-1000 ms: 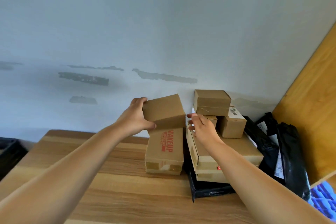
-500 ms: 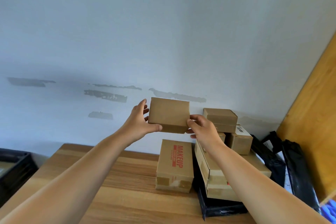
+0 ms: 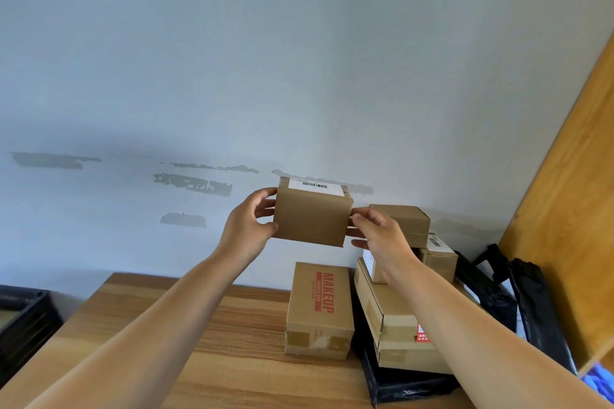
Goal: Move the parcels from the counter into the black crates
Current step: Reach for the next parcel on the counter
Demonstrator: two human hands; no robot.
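Observation:
I hold a small brown cardboard parcel (image 3: 312, 216) in the air above the wooden counter (image 3: 206, 325), a white barcode label on its top face. My left hand (image 3: 249, 229) grips its left side and my right hand (image 3: 378, 236) grips its right side. Below it a box printed MAKEUP (image 3: 319, 309) lies on the counter. To the right stands a stack of flat and small cardboard boxes (image 3: 395, 319) on a black mailer bag (image 3: 405, 382). A black crate (image 3: 23, 319) shows at the far left edge, lower than the counter.
Black plastic mailer bags (image 3: 528, 305) lie heaped at the right against a wooden side panel (image 3: 571, 209). A pale wall with scraped patches rises behind the counter. Something blue (image 3: 598, 378) peeks in at the bottom right corner.
The small parcel came up off the MAKEUP box. My right hand joined my left on it, and it turned so the barcode label faces up.

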